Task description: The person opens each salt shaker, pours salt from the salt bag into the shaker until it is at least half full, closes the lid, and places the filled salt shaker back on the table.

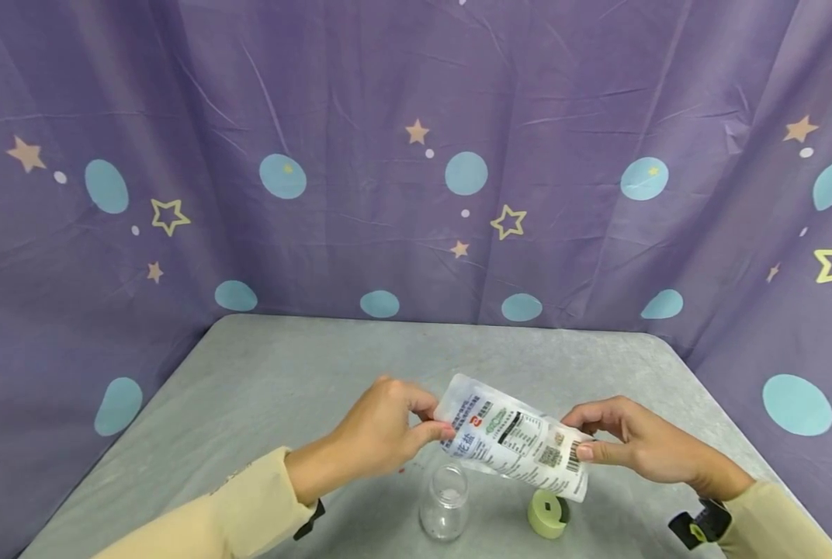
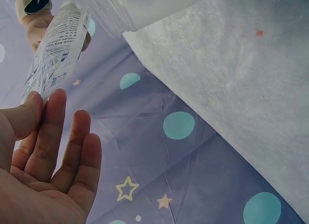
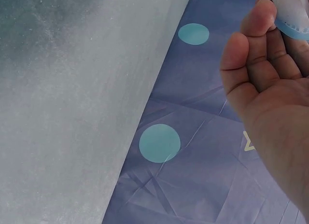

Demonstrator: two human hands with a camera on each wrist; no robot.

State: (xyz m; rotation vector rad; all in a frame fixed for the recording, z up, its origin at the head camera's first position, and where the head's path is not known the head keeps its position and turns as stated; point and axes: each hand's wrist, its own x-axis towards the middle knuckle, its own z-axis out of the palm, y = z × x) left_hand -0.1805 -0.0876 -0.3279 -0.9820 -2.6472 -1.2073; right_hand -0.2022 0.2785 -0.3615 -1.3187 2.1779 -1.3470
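Note:
A white printed plastic pouch [image 1: 517,439] is held tilted over the table, its left end higher than its right. My left hand [image 1: 388,427] pinches the upper left end between thumb and forefinger; the left wrist view shows the pouch [image 2: 58,50] edge-on. At the other end my right hand [image 1: 639,442] grips the pouch near its barcode, thumb in front. Below the pouch stands an uncapped clear glass jar [image 1: 444,508], upright. A light green round lid [image 1: 547,514] sits to the right of the jar.
The grey cloth-covered table [image 1: 304,365] runs back to a purple curtain [image 1: 374,233] with stars and blue dots, which also hangs along both sides. A small red mark [image 2: 259,33] shows on the table surface.

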